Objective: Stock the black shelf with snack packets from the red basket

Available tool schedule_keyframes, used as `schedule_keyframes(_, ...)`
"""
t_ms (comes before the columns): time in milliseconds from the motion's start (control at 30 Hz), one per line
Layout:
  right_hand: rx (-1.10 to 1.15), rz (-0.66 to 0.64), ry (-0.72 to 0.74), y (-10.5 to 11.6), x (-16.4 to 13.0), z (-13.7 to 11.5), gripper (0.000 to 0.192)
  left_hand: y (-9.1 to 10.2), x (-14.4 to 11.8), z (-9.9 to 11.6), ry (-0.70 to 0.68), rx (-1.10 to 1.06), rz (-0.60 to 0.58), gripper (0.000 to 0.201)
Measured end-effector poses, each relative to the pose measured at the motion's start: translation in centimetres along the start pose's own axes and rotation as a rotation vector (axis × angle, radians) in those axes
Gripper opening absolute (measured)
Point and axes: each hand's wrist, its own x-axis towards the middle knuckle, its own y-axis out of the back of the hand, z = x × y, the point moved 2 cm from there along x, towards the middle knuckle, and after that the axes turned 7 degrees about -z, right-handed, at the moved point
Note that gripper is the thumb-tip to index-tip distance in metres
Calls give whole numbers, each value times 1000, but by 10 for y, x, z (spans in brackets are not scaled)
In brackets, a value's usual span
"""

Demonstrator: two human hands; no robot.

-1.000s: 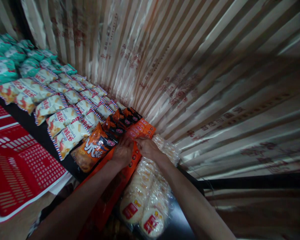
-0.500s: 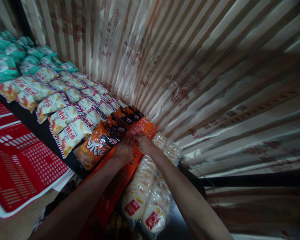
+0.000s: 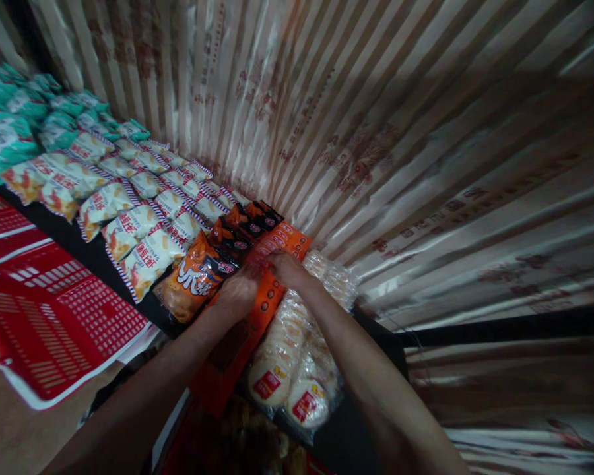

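A row of flat orange snack packets (image 3: 266, 309) lies on the black shelf, with a dark window showing on the nearest one. My left hand (image 3: 241, 291) is closed on the left side of an orange packet, its fingers curled down. From the right, my right hand (image 3: 288, 269) grips the same row close by, fingers bent and partly hidden. Just left of my hands stand orange-and-black snack bags (image 3: 191, 280) in a line. To the right, under my right forearm, are clear-wrapped round rice crackers (image 3: 272, 376) with red labels.
White snack bags with striped edges (image 3: 146, 260) fill the shelf further left, then teal bags (image 3: 10, 142). A red plastic basket (image 3: 64, 323) stands at the lower left. A pleated printed curtain (image 3: 366, 152) hangs behind the shelf, whose black edge (image 3: 86, 247) shows.
The view has shifted slightly, and the basket and near bags sit a little higher in the picture. My hands stay at the orange packets, with only small finger movement.
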Motion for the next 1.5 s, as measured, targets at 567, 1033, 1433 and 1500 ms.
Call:
schedule_keyframes(567, 154, 182, 31, 5, -80, -84, 38, 10, -18, -11, 25, -21, -57, 39)
schedule_keyframes(1033, 495, 588, -56, -42, -159, -138, 40, 18, -37, -13, -31, -231, 124, 38)
schedule_keyframes(1433, 714, 655, -168, -51, -187, -147, 37, 16, -38, 10, -173, -436, 95, 31)
schedule_keyframes(1500, 818, 703, -204, -54, -182, -151, 37, 21, -48, 14, -157, -440, 115, 33)
